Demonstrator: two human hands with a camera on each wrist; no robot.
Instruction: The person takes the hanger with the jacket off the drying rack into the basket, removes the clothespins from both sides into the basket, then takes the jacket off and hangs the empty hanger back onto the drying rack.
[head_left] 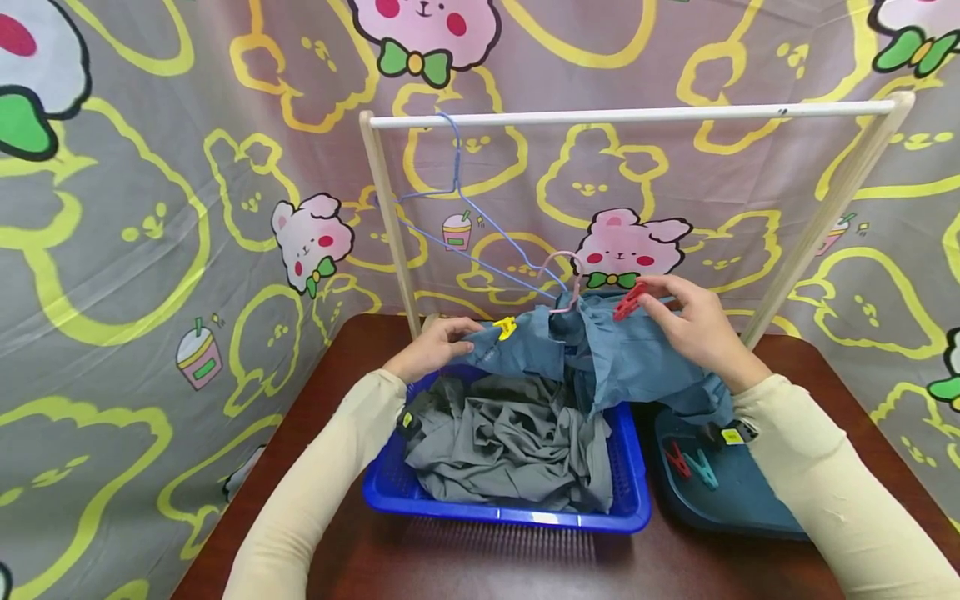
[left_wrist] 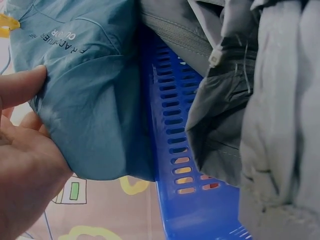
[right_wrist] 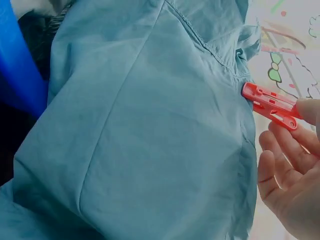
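A blue garment (head_left: 637, 350) hangs spread above the basket, a pink hanger (head_left: 576, 283) rising at its middle. My left hand (head_left: 437, 348) pinches the garment's left end between thumb and fingers, beside small printed lettering in the left wrist view. Close to that hand, a yellow clothespin (head_left: 507, 327) is clipped on the garment's upper edge. My right hand (head_left: 693, 325) pinches a red clothespin (right_wrist: 270, 106) by its handle end. The tip of this clothespin meets the garment's edge in the right wrist view; whether it bites the cloth I cannot tell.
A blue basket (head_left: 506, 515) holds grey clothing (head_left: 510, 442). To its right, a dark tray (head_left: 750, 500) holds another red clothespin (head_left: 677, 460) and a teal clothespin (head_left: 702, 469). Behind stands a rack with a white rail (head_left: 637, 113), where a blue wire hanger (head_left: 456, 158) hangs.
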